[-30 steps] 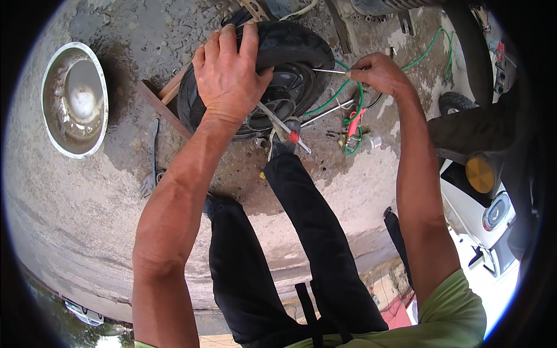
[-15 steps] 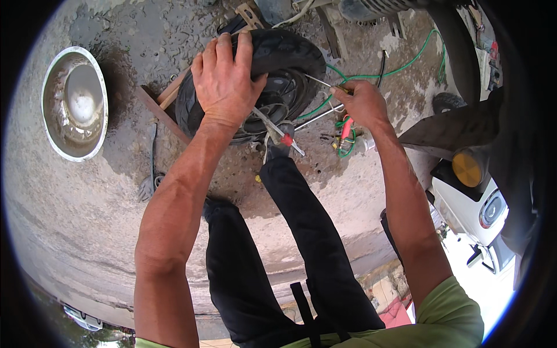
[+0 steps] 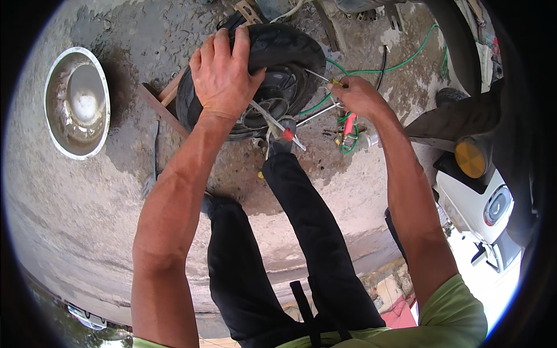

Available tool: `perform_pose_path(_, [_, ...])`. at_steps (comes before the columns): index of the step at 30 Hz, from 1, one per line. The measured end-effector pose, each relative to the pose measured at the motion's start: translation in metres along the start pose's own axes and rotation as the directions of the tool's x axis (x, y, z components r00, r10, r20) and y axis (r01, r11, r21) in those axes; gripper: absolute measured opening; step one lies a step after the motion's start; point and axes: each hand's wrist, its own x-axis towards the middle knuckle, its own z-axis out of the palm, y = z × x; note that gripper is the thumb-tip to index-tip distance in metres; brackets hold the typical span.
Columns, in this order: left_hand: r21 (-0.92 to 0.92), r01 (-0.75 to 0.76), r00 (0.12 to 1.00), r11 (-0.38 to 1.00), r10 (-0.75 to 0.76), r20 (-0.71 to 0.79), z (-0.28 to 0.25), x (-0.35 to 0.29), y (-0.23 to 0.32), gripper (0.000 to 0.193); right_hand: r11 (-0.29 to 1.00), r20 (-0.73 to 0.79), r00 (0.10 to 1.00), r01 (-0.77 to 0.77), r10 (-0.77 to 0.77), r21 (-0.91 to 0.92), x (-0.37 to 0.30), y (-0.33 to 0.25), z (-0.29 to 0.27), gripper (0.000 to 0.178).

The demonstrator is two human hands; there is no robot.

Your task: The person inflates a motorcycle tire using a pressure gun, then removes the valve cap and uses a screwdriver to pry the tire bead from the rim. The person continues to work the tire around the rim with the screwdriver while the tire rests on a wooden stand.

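A black wheel with its tyre point(image 3: 284, 43) lies on the wet ground by my feet. My left hand point(image 3: 223, 75) grips the tyre's left side, fingers over the tread and thumb toward the rim. In my right hand point(image 3: 360, 95) is a screwdriver point(image 3: 317, 75) with a yellowish handle; its thin shaft reaches to the tyre's inner edge at the right. Below it, a silver rod point(image 3: 318, 115) runs from the wheel toward that hand. Another metal lever point(image 3: 268, 116), with a red part near its end, lies across the rim above my shoe point(image 3: 279, 146).
A metal basin point(image 3: 52, 110) of murky water stands at the left. Wooden pieces point(image 3: 162, 113) lie under the wheel. A green hose point(image 3: 400, 66) and a red-handled tool point(image 3: 350, 124) are at the right, beside motorbike parts point(image 3: 458, 52). A long tool point(image 3: 155, 151) lies at the left.
My right hand has shifted slightly up and left with the screwdriver. The left hand stays on the tyre, and the wheel looks nearly unmoved.
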Motion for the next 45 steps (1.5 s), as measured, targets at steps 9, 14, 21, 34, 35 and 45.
perform_pose_path(9, [0.003, 0.016, 0.999, 1.0, -0.016, 0.04, 0.0, 0.001, 0.002, 0.093, 0.987, -0.161, 0.987, 0.032, -0.006, 0.159, -0.015, 0.022, 0.055, 0.044])
perform_pose_path(14, [-0.023, 0.027, 0.998, 0.999, -0.026, 0.052, 0.0, 0.0, 0.003, 0.095, 0.987, -0.395, 0.918, 0.101, -0.044, 0.126, -0.022, 0.026, 0.088, 0.043])
perform_pose_path(21, [0.0, 0.015, 1.0, 1.0, -0.015, -0.01, 0.004, -0.002, 0.003, 0.093, 0.979, -0.542, 0.839, 0.149, -0.05, 0.14, -0.02, 0.037, 0.122, 0.044])
perform_pose_path(34, [0.007, -0.002, 0.999, 1.0, 0.002, -0.052, 0.009, -0.006, 0.004, 0.093, 0.966, -0.705, 0.696, 0.251, -0.137, 0.059, 0.008, 0.069, 0.166, 0.045])
perform_pose_path(35, [0.006, -0.008, 0.998, 1.0, 0.008, -0.06, 0.009, -0.006, 0.004, 0.093, 0.962, -0.705, 0.693, 0.268, -0.15, 0.059, 0.011, 0.072, 0.168, 0.044])
perform_pose_path(45, [0.024, -0.024, 0.997, 0.999, 0.026, -0.078, 0.009, -0.004, 0.005, 0.094, 0.938, -0.728, 0.669, 0.329, -0.148, 0.112, 0.023, 0.078, 0.174, 0.044])
